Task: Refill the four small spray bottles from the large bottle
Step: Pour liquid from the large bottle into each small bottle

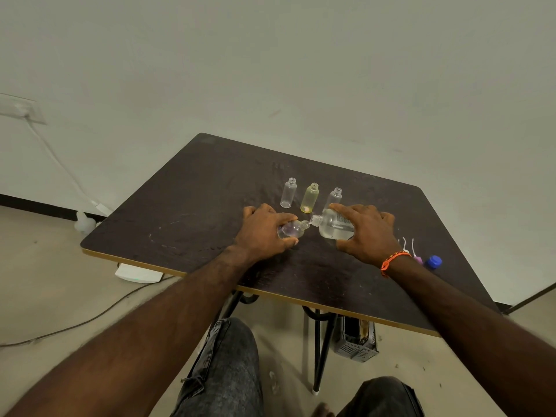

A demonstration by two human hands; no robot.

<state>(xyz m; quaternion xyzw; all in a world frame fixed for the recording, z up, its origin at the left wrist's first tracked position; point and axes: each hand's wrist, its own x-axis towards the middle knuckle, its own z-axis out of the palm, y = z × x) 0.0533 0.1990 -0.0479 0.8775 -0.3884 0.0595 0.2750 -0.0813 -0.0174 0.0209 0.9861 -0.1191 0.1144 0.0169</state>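
Left hand [262, 233] with grip clamped around a small spray bottle [291, 229], held tilted over the dark bench [186, 206], open neck pointing right. Right hand [368, 233] with grip clamped on the large bottle [332, 228], tipped on its side, mouth pointing left and meeting the small bottle's neck. Clear liquid pooled in the lower half of the large bottle; a little clear liquid seemingly in the small one, level hard to judge behind the fingers. Printed label on the large bottle mostly covered by the right hand, unreadable.

Behind the hands, three more small bottles upright in a row, all uncapped: clear bottle on the left [289, 193], yellow-tinted bottle in the middle [310, 198], another clear bottle on the right [334, 197] with its base hidden behind the large bottle. Cannot tell whether any of the three holds liquid; a pale patch at the bottom of the yellow one, nature unclear.

Just right of the right wrist, orange bracelet [393, 260] on it, a blue cap [433, 262] on the bench and beside it a pink spray top [417, 259] with thin white tubes sticking up; further spray tops partly hidden by the wrist, number unclear.
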